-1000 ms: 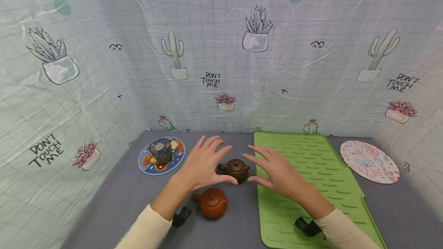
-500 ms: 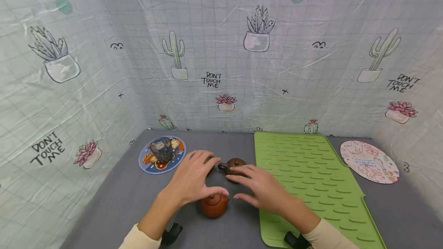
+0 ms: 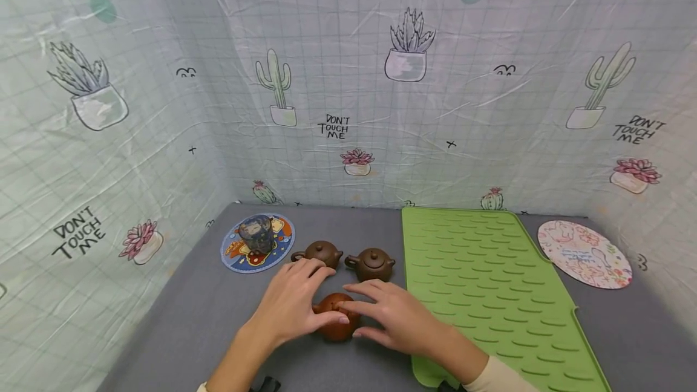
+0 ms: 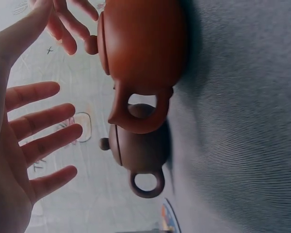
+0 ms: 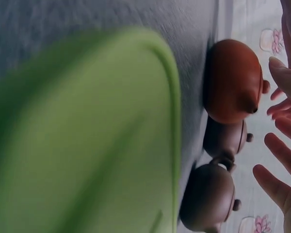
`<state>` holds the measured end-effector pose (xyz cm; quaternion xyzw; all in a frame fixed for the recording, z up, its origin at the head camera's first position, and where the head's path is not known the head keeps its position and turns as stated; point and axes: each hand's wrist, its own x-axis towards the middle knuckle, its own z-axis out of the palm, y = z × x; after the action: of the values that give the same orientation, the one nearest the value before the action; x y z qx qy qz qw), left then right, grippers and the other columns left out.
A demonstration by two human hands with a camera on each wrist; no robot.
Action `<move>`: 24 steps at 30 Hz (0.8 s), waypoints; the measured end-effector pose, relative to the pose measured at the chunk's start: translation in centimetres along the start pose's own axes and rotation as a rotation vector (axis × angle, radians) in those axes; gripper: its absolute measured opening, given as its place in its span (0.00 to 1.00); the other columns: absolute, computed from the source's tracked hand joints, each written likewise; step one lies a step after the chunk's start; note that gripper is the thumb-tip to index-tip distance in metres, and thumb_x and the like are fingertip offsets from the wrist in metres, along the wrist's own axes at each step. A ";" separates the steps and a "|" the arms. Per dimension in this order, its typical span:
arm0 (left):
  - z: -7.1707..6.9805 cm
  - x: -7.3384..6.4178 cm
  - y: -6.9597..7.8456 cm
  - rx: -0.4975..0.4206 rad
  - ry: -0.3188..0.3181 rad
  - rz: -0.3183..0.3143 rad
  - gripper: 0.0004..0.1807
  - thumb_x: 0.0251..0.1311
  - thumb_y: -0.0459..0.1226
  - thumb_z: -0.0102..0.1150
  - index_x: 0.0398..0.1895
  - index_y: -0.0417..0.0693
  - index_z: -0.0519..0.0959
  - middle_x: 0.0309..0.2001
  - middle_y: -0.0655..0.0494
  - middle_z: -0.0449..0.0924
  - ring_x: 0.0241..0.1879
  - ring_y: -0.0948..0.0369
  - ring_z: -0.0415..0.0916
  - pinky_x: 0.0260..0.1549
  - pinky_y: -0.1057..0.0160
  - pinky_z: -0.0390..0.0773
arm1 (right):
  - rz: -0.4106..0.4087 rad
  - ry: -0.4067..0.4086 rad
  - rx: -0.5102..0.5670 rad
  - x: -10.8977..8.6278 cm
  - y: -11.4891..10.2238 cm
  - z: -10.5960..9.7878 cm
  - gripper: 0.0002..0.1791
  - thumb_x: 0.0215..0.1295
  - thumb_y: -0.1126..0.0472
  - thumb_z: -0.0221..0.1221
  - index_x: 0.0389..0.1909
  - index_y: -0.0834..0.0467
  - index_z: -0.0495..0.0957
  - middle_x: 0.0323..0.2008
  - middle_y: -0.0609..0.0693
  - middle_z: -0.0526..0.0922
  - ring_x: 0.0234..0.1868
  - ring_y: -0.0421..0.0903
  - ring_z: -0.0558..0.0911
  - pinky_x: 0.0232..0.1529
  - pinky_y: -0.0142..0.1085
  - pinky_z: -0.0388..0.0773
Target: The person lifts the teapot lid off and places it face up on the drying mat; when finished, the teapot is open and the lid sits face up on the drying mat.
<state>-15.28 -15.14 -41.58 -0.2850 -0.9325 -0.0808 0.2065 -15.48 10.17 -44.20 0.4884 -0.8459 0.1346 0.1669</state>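
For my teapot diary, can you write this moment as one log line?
left hand: fingers spread, by orange teapot; right hand: by same teapot; holding: nothing; brown teapots: farther back; dark cup: on round coaster

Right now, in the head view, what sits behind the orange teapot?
A brown teapot stands behind left, and a second brown teapot behind right. The first's lower part cannot be seen: the left hand covers it.
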 end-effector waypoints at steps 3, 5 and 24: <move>0.2 -0.5 -0.1 -0.005 -0.002 -0.008 0.40 0.48 0.76 0.61 0.53 0.60 0.82 0.50 0.62 0.83 0.49 0.59 0.82 0.44 0.55 0.79 | -0.007 -0.011 0.003 0.1 -0.4 0.4 0.28 0.64 0.40 0.67 0.64 0.39 0.79 0.67 0.45 0.78 0.64 0.43 0.79 0.58 0.42 0.82; 0.4 -0.9 -0.1 -0.011 -0.008 -0.014 0.39 0.49 0.76 0.60 0.52 0.60 0.83 0.49 0.64 0.83 0.47 0.61 0.81 0.41 0.57 0.79 | -0.003 -0.026 0.014 0.1 -0.6 0.7 0.28 0.64 0.40 0.66 0.65 0.38 0.78 0.68 0.45 0.78 0.64 0.43 0.79 0.58 0.42 0.82; 2.0 -3.2 -0.2 -0.055 -0.070 -0.061 0.33 0.47 0.72 0.67 0.46 0.59 0.86 0.41 0.66 0.84 0.39 0.66 0.80 0.38 0.59 0.80 | 0.019 -0.076 0.017 0.4 -1.0 1.6 0.27 0.67 0.47 0.66 0.67 0.41 0.78 0.69 0.44 0.78 0.64 0.42 0.80 0.60 0.42 0.81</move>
<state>-13.73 -16.36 -44.78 -0.2646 -0.9449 -0.1026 0.1634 -15.02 8.76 -45.39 0.4864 -0.8551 0.1249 0.1290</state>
